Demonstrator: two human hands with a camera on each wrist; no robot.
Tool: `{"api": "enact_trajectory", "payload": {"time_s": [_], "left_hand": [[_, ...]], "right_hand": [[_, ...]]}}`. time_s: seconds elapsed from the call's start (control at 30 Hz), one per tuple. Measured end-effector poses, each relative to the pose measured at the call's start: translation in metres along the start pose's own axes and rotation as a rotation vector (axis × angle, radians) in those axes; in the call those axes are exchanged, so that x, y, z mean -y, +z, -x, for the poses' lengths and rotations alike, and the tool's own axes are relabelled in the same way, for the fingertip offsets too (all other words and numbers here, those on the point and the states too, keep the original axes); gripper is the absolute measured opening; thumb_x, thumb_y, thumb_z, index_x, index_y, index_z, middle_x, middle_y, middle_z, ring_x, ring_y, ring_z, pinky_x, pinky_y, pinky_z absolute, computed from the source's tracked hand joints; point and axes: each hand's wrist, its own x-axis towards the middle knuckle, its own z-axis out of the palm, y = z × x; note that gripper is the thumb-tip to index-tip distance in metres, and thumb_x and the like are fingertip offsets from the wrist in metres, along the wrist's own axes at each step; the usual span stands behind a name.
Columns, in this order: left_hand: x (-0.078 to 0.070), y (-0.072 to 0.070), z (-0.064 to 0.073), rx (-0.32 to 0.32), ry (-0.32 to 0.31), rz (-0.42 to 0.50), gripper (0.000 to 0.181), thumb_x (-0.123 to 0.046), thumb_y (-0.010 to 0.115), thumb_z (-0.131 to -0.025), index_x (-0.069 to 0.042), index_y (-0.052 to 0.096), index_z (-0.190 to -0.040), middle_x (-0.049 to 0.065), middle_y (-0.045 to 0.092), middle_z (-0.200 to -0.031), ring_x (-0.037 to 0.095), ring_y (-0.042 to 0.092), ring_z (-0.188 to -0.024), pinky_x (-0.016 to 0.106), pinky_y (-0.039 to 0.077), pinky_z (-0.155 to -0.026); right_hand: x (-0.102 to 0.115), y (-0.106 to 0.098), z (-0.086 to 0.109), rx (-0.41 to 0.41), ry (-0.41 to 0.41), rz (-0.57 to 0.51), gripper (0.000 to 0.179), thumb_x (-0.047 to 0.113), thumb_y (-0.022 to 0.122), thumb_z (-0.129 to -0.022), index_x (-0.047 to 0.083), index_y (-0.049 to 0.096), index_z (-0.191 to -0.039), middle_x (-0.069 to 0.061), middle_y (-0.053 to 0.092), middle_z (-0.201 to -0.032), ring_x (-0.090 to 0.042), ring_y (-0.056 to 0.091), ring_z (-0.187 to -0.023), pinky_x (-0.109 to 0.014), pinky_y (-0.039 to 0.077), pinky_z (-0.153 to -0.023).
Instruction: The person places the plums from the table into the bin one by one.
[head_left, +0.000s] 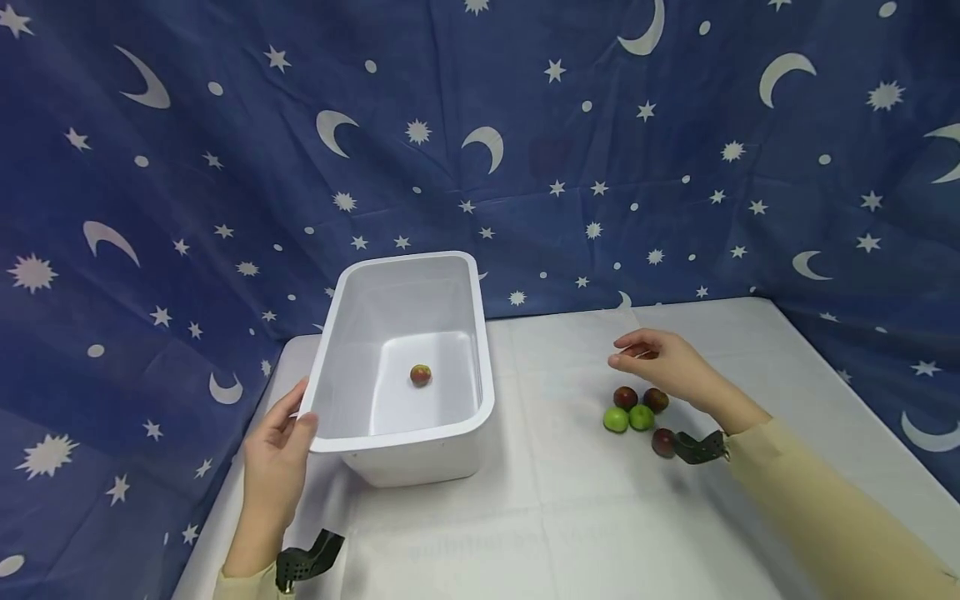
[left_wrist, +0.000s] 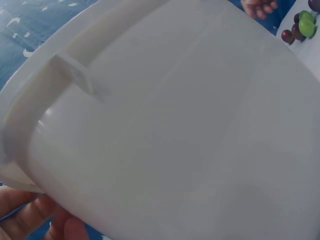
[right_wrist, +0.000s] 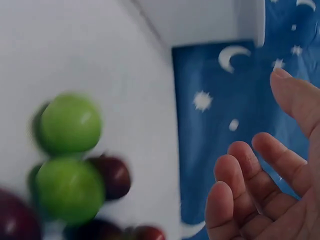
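Observation:
My left hand [head_left: 276, 462] grips the near-left rim of a white plastic tub [head_left: 405, 433], thumb at the edge and fingers against the outside. The left wrist view shows those fingers [left_wrist: 30, 220] at the tub's corner. One red-and-green apple [head_left: 421, 375] lies on the tub's floor. My right hand [head_left: 667, 362] hovers just beyond a cluster of fruit, fingers loosely bent and nothing between them. Two green apples [right_wrist: 71, 122] touch in that cluster, with dark red round fruits [right_wrist: 111, 176] around them; one dark red fruit [head_left: 663, 442] sits nearer me, partly beside the wrist strap.
A white cloth covers the table [head_left: 540, 517]. Behind and to the sides hangs a blue curtain [head_left: 540, 167] with moons and stars. The tub stands on the left, near the curtain, its wall between the left hand and the fruit cluster.

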Motion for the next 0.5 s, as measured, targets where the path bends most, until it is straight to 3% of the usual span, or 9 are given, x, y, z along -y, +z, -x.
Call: {"api": "enact_trajectory", "payload": {"time_s": [0.2,0.5], "left_hand": [[-0.001,0.0,0.0,-0.004,-0.003,-0.004,0.042,0.002,0.052,-0.095,-0.009,0.057,-0.135,0.011,0.06,-0.123,0.016,0.063,-0.095,0.018,0.051,-0.075],[0.0,-0.001,0.001,0.005,0.009,-0.001,0.042,0.001,0.052,-0.096,-0.012,0.058,-0.135,0.011,0.06,-0.124,0.017,0.062,-0.098,0.018,0.05,-0.076]], "right_hand": [[-0.031,-0.007,0.008,0.028,0.053,0.038,0.073,0.064,0.065,-0.081,0.008,0.06,-0.127,-0.005,0.064,-0.109,-0.025,0.056,-0.101,-0.042,0.048,-0.085],[-0.058,-0.012,0.017,0.071,0.161,0.041,0.077,0.063,0.066,-0.081,0.007,0.054,-0.132,-0.01,0.06,-0.114,-0.028,0.054,-0.101,-0.039,0.047,-0.08]]}}
